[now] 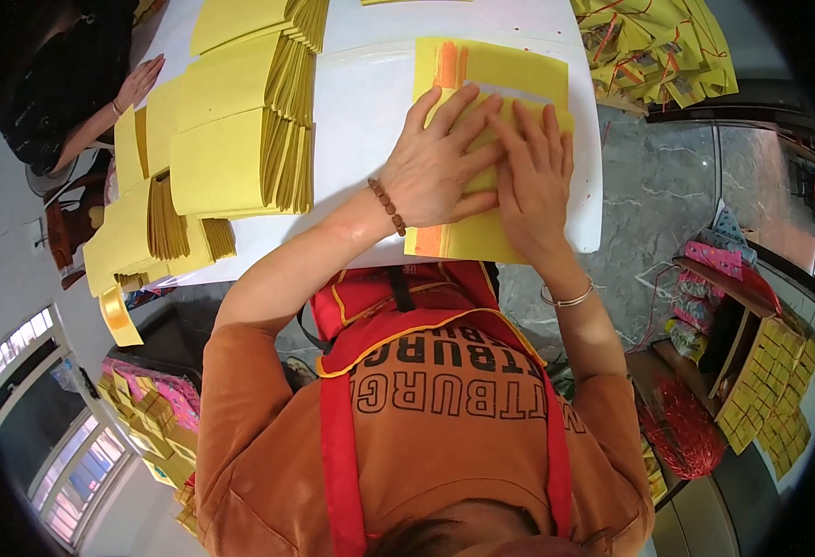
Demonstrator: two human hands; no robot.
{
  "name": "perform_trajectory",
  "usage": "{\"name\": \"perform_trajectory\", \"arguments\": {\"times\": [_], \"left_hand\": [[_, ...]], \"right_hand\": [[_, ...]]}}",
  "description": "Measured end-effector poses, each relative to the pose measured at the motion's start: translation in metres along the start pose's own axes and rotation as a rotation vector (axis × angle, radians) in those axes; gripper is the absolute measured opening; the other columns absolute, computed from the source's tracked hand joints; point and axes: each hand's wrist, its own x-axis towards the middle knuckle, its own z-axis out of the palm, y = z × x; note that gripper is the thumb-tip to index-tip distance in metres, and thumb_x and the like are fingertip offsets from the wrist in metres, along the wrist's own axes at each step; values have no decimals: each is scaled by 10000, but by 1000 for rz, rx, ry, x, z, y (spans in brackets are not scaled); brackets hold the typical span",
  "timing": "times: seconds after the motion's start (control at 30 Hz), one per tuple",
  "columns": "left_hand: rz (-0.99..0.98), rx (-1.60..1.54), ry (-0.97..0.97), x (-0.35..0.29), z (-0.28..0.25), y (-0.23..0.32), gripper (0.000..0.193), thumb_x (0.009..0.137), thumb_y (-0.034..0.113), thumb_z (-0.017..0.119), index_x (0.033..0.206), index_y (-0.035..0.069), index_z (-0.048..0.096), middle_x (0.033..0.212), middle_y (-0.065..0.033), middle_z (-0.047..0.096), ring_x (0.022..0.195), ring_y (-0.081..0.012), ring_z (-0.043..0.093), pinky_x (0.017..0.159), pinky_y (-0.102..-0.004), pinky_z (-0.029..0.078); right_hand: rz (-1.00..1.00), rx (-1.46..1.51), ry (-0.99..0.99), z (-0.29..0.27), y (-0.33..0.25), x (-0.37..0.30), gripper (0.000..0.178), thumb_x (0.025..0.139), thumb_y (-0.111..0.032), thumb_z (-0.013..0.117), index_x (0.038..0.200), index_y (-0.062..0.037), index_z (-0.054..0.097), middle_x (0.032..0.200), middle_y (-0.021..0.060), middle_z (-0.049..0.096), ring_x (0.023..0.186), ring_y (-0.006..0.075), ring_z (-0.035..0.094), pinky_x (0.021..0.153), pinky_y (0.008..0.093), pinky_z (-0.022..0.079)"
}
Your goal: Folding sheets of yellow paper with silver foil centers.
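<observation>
Yellow paper sheets (519,60) with an orange printed patch lie on the white table in front of me. My left hand (440,158), with a beaded bracelet at its wrist, lies on the paper with its fingers spread. Beside it my right hand (536,176) rests on the paper's right part, fingers stretched out, a thin bangle on the wrist. The fingertips of both hands come close together on the sheet. What lies under the palms is hidden. Neither hand grips anything.
Stacks of folded yellow paper (231,139) fill the table's left side. A co-worker's hand (138,84) rests at the far left edge. The white table (361,93) ends just right of the sheets. Bundled yellow papers with red ties (653,46) lie beyond. Red strands (681,432) sit lower right.
</observation>
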Motion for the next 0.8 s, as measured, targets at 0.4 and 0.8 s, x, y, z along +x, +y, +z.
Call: {"name": "perform_trajectory", "arguments": {"times": [0.4, 0.8], "left_hand": [[9, 26, 78, -2, 6, 1, 583, 781, 487, 608, 1267, 177, 519, 1381, -122, 400, 1299, -339, 312, 1067, -513, 190], [-32, -38, 92, -2, 7, -4, 576, 838, 371, 583, 1331, 117, 429, 1358, -103, 425, 1283, -318, 334, 1062, -493, 192]], "right_hand": [[266, 684, 13, -16, 7, 4, 399, 927, -182, 462, 1319, -107, 437, 1374, 108, 407, 1334, 297, 303, 1085, 528, 137], [-16, -405, -174, -8, 4, 3, 442, 911, -293, 474, 1323, -134, 449, 1449, 42, 332, 1359, 259, 264, 1012, 630, 178]]}}
